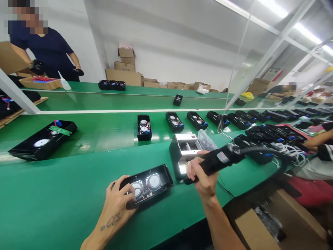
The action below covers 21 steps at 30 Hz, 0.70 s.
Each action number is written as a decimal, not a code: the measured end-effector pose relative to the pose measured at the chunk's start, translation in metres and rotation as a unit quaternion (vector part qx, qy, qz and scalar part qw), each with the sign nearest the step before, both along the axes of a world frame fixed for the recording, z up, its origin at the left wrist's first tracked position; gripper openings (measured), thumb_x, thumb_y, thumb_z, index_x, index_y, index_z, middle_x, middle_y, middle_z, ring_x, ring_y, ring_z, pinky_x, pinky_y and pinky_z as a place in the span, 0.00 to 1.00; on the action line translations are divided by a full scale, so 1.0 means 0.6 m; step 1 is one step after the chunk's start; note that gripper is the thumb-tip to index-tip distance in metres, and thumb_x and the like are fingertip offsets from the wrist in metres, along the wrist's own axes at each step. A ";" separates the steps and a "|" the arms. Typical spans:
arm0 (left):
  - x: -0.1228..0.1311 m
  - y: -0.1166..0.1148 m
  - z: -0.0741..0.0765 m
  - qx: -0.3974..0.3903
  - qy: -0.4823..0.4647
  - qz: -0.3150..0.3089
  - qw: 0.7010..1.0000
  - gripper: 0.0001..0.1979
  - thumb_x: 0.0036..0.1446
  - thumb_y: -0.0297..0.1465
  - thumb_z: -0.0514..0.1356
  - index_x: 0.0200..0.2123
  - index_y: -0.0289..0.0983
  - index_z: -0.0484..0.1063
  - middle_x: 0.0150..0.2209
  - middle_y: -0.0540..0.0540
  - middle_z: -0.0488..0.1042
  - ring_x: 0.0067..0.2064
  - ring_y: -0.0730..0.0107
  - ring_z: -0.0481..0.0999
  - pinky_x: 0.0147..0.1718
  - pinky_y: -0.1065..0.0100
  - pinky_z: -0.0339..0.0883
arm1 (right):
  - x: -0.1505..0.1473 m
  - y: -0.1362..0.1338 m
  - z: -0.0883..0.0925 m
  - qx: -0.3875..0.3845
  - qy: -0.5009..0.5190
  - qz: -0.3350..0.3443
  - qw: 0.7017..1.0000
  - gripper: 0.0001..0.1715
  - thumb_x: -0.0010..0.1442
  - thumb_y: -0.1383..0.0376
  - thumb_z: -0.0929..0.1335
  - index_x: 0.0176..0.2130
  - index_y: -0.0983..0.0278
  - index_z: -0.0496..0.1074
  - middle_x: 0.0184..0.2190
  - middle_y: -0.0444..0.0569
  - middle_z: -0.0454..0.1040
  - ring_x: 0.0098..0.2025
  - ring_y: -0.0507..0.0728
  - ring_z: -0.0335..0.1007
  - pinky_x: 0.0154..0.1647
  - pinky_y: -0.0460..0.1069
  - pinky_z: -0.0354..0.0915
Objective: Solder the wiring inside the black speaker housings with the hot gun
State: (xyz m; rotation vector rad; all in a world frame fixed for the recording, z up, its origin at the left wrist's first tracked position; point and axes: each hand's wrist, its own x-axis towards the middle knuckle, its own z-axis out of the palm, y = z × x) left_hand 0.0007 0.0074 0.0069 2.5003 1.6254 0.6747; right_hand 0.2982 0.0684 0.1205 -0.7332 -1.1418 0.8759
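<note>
On the green bench lies a black speaker housing point(161, 180) with two round white-coned speakers showing inside its open face. My left hand point(121, 196) grips the housing's left end, fingers over its edge. My right hand point(204, 175) is wrapped round a black electric screwdriver point(221, 158), whose cord leads off to the right. The screwdriver's tip points left, in front of a screw feeder point(179, 149) with a metal top. Between housing and feeder there is a small gap. A clear plastic bag point(207, 140) lies just behind the feeder.
Behind runs a green conveyor point(117, 132) with similar housings, one point(44, 140) carrying a green circuit board. More housings and white cables point(288, 152) crowd the right side. An open cardboard box point(293, 222) stands low at right. A co-worker point(49, 52) stands at far left.
</note>
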 end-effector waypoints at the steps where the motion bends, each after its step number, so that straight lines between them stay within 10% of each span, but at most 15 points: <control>1: 0.001 -0.001 0.002 0.000 -0.004 0.003 1.000 0.05 0.49 0.28 0.68 0.28 0.47 0.80 0.37 0.47 0.81 0.65 0.36 0.70 0.57 0.35 0.62 | -0.020 -0.012 -0.001 0.007 0.023 0.024 0.999 0.17 0.66 0.64 0.72 0.51 0.57 0.65 0.19 0.30 0.62 0.15 0.48 0.57 0.18 0.45 0.60; 8: 0.008 -0.003 0.007 -0.007 -0.024 0.008 1.000 0.07 0.46 0.26 0.69 0.27 0.45 0.78 0.37 0.48 0.81 0.64 0.36 0.70 0.58 0.36 0.60 | -0.112 -0.033 -0.022 0.001 0.034 0.127 0.991 0.15 0.68 0.63 0.71 0.52 0.56 0.65 0.21 0.31 0.63 0.16 0.47 0.58 0.19 0.44 0.61; 21: 0.015 -0.003 0.012 -0.002 -0.045 0.017 0.999 0.06 0.46 0.27 0.69 0.26 0.44 0.76 0.36 0.50 0.81 0.63 0.35 0.71 0.57 0.34 0.59 | -0.120 -0.028 -0.027 -0.012 0.022 0.120 0.992 0.16 0.67 0.62 0.72 0.50 0.57 0.64 0.21 0.31 0.64 0.16 0.47 0.59 0.19 0.44 0.61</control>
